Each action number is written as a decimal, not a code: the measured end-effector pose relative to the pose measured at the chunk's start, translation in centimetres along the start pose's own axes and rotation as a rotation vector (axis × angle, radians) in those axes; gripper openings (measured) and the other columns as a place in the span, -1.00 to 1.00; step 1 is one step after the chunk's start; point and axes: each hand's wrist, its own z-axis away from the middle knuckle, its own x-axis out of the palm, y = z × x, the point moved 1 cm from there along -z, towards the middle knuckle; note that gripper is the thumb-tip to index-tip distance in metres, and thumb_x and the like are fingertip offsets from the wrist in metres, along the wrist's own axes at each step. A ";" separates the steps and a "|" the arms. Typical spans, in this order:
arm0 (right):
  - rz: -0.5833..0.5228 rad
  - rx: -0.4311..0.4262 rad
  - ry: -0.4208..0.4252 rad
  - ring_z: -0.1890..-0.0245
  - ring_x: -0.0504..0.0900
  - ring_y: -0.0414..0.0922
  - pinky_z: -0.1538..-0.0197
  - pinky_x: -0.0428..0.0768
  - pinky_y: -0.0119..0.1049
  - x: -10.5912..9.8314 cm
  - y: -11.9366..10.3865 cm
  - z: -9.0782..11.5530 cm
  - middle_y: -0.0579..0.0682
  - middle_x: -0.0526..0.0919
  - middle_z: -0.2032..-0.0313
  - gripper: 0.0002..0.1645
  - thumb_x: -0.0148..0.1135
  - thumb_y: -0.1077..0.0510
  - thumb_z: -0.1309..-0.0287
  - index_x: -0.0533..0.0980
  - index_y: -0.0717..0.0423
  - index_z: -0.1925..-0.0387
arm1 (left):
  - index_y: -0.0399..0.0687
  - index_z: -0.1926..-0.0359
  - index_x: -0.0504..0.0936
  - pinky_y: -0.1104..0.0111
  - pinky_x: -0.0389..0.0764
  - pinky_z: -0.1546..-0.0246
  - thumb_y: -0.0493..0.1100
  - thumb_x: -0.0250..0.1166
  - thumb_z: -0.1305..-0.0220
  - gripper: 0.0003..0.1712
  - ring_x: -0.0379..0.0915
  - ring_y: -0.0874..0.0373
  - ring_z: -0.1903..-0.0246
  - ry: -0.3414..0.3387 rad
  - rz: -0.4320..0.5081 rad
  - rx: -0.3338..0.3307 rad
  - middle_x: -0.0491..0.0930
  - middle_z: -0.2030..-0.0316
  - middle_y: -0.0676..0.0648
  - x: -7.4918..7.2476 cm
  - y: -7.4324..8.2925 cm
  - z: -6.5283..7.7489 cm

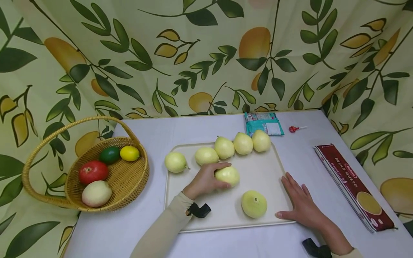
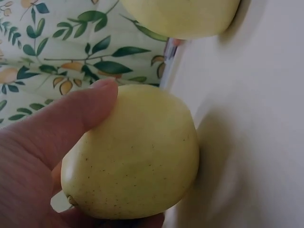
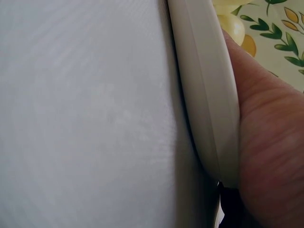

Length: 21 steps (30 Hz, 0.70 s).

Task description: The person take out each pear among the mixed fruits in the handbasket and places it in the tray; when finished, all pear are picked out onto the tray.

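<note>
My left hand [image 1: 206,181] grips a pale yellow-green pear [image 1: 227,176] over the middle of a cream tray [image 1: 219,211]. In the left wrist view the thumb lies on top of this pear [image 2: 137,152], and its stem end faces the palm. Several like pears form a bent row along the tray's far side, from one pear [image 1: 175,162] at the far left corner to another [image 1: 261,140] at the far right. Nearer the front sits a single pear [image 1: 254,204]. With fingers spread, my right hand [image 1: 300,200] rests at the tray's right edge.
On the left stands a wicker basket [image 1: 129,191] holding a red fruit [image 1: 93,172], a pale peach-like one [image 1: 96,194], a green one [image 1: 109,155] and a lemon [image 1: 129,153]. Rightward lie a teal packet [image 1: 262,123], a lollipop [image 1: 293,129] and a spaghetti pack [image 1: 355,186].
</note>
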 end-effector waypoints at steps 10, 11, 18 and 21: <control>0.003 -0.001 -0.008 -0.48 -0.22 0.27 -0.42 -0.59 0.07 -0.2 0.1 -0.4 0.19 -0.32 -0.51 0.57 0.45 -0.44 0.36 -0.18 0.14 -0.51 | 0.07 -0.35 0.37 0.28 0.29 -0.33 0.01 0.55 0.08 -0.07 0.24 0.21 -0.34 -0.072 -0.016 0.069 0.39 -0.32 0.06 -1.4 0.6 0.8; 0.005 0.001 -0.007 -0.47 -0.21 0.27 -0.42 -0.59 0.07 -0.2 0.1 -0.4 0.19 -0.31 -0.51 0.57 0.46 -0.44 0.36 -0.18 0.14 -0.51 | 0.06 -0.34 0.38 0.28 0.29 -0.33 0.01 0.54 0.06 -0.09 0.25 0.20 -0.33 -0.072 -0.027 0.081 0.40 -0.31 0.06 -1.6 0.7 0.9; -0.160 0.032 -0.107 -0.44 -0.25 0.38 -0.38 -0.49 0.25 -1.7 0.7 -0.1 0.32 -0.27 -0.48 0.46 0.42 -0.26 0.11 -0.35 0.04 -0.51 | -0.07 -0.23 0.51 0.18 0.31 -0.32 -0.04 0.46 -0.07 -0.32 0.32 0.05 -0.30 0.025 -0.060 0.183 0.51 -0.21 -0.05 -4.3 1.8 1.1; -0.252 0.046 -0.205 -0.38 -0.13 0.47 -0.31 -0.06 0.42 -4.5 0.8 -1.0 0.45 -0.14 -0.43 0.27 0.27 -0.08 -0.18 -0.48 0.00 -0.49 | -0.11 -0.18 0.54 0.05 0.22 -0.36 -0.08 0.41 -0.13 -0.42 0.26 -0.07 -0.33 0.105 -0.099 0.165 0.51 -0.20 -0.15 -6.8 2.7 -0.4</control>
